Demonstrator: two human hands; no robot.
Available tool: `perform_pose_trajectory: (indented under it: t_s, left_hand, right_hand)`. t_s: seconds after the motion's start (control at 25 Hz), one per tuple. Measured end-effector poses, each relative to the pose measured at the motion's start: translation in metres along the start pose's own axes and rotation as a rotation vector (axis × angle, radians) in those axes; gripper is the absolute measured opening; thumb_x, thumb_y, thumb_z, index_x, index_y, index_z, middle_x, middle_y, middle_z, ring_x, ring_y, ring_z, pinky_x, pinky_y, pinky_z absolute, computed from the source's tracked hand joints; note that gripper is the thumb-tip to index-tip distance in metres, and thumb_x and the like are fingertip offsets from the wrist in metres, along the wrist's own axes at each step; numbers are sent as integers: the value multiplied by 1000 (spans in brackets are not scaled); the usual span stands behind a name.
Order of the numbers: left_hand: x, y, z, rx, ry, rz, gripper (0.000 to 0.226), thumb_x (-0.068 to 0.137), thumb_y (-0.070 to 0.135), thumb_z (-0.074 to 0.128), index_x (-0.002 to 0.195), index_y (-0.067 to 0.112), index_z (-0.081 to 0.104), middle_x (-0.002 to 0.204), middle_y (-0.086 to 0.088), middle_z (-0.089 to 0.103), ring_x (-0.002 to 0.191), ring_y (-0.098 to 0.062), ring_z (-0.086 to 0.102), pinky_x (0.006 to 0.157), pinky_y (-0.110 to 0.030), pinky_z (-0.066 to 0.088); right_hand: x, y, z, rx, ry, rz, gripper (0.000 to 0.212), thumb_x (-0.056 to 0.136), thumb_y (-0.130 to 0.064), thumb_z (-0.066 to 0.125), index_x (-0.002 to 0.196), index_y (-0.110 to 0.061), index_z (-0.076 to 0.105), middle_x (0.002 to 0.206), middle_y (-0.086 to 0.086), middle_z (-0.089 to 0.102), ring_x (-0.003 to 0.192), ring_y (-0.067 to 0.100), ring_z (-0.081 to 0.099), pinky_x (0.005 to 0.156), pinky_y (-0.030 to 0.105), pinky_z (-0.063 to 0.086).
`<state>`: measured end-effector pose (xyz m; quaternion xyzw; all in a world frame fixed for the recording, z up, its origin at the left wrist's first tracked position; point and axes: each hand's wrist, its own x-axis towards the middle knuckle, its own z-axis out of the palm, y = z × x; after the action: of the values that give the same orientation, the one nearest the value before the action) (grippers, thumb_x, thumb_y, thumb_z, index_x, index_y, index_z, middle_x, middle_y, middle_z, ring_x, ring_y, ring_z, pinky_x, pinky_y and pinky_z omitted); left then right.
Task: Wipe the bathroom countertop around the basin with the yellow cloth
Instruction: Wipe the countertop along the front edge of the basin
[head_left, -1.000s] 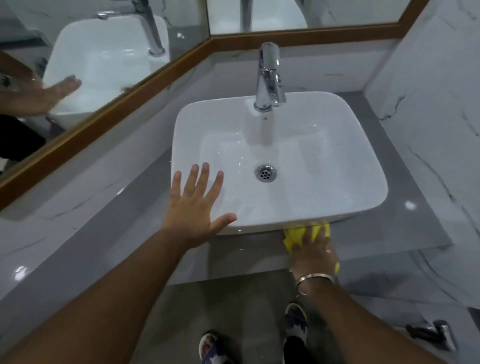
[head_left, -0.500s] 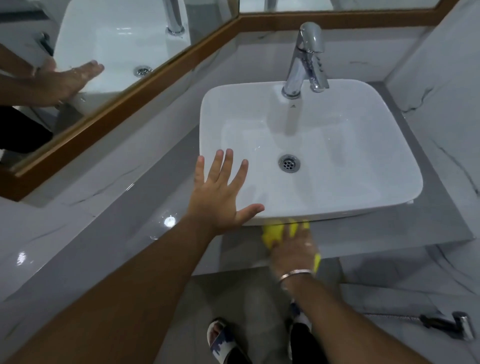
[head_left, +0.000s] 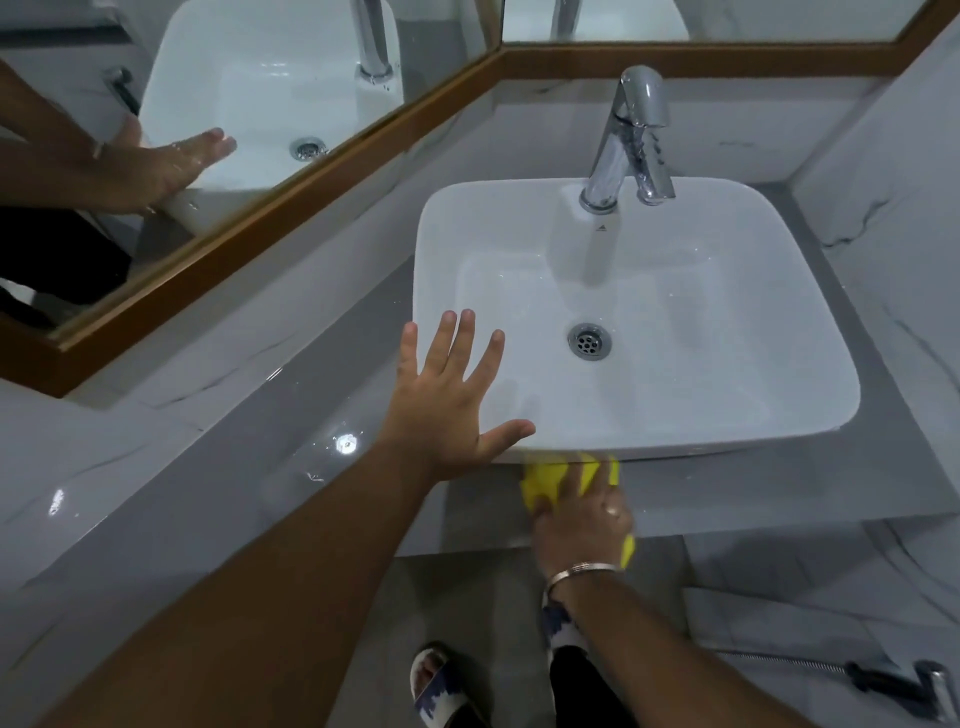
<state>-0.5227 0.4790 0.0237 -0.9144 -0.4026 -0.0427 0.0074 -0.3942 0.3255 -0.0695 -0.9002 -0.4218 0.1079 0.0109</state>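
No words or numbers can be read. The only mark is a small dark triangular logo on the white basin (head_left: 639, 322), just in front of the tap (head_left: 626, 140); its lettering, if any, is too small to tell.

**A bathroom**

A bathroom is shown. A white basin (head_left: 675, 395) with a chrome tap (head_left: 626, 140) is set on a grey countertop (head_left: 218, 499). Wood-framed mirrors (head_left: 249, 104) and marble-patterned walls (head_left: 893, 171) are seen, with a spray hose (head_left: 893, 686) below.
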Motion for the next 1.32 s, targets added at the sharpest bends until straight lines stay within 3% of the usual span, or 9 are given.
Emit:
perform_pose_trajectory:
  t_s: [0.2,0.48,0.56,0.72,0.88,0.96,1.04,1.2,1.32]
  left_hand:
    - [0,1,-1,12,-30,-6,100,79,87,14,154,21,23,163,-17,15,151,-35,8,116,-64,-2]
    - [2,1,-1,20,-65,-19,97,80,86,14,154,23,23,164,-15,13,151,-35,8,116,-65,1]
    - [1,2,-2,20,-69,-19,97,81,85,15,154,22,25,163,-16,14,151,-35,8,116,-66,2]
    - [0,3,-4,21,-81,-28,98,81,85,13,154,21,22,163,-17,14,151,-35,8,116,-66,2]
    - [0,1,-2,32,-95,-30,97,81,85,16,155,23,21,163,-16,12,151,-35,6,117,-65,-1]
    - [1,2,-1,35,-94,-30,96,81,85,17,154,23,21,164,-15,12,151,-34,6,116,-65,1]
    - [1,4,-1,22,-83,-33,95,81,85,16,154,24,22,164,-15,12,151,-34,6,116,-66,2]
    - [0,2,-2,35,-86,-33,97,81,85,17,155,22,21,163,-16,12,151,-35,5,116,-65,2]
    - [-5,4,-8,5,-57,-88,97,82,84,18,156,22,13,164,-16,6,151,-35,1,117,-64,-2]
  right_hand:
    - [-14,-31,-3,-106,-101,-636,64,73,-56,46,126,-20,56,119,13,65,93,34,65,65,40,52]
    - [40,99,-16,-11,-65,66,65,79,-53,35,128,-14,54,129,20,57,104,40,56,81,43,46]
    - [25,49,-9,133,-124,-2,65,80,-70,33,124,-29,56,125,-1,63,109,28,60,80,32,48]
    - [-13,-12,-14,50,-228,-549,70,67,-59,63,129,-28,55,128,10,62,87,29,65,71,35,53]
    - [34,77,-41,11,-166,-234,34,83,-50,55,106,-27,66,110,1,67,100,28,60,80,28,43]
    - [45,112,-44,36,39,7,45,81,-43,50,114,-15,62,127,18,56,101,39,55,80,39,46]
    - [36,88,-38,63,21,84,55,80,-43,48,123,-10,56,138,20,48,106,40,55,80,40,46]
    - [-3,-11,-20,61,-137,-277,69,75,-53,51,132,-15,49,128,18,57,102,39,57,74,41,49]
    - [-5,-12,-9,-36,-173,-327,72,74,-58,39,135,-19,45,125,19,56,97,40,55,73,45,48]
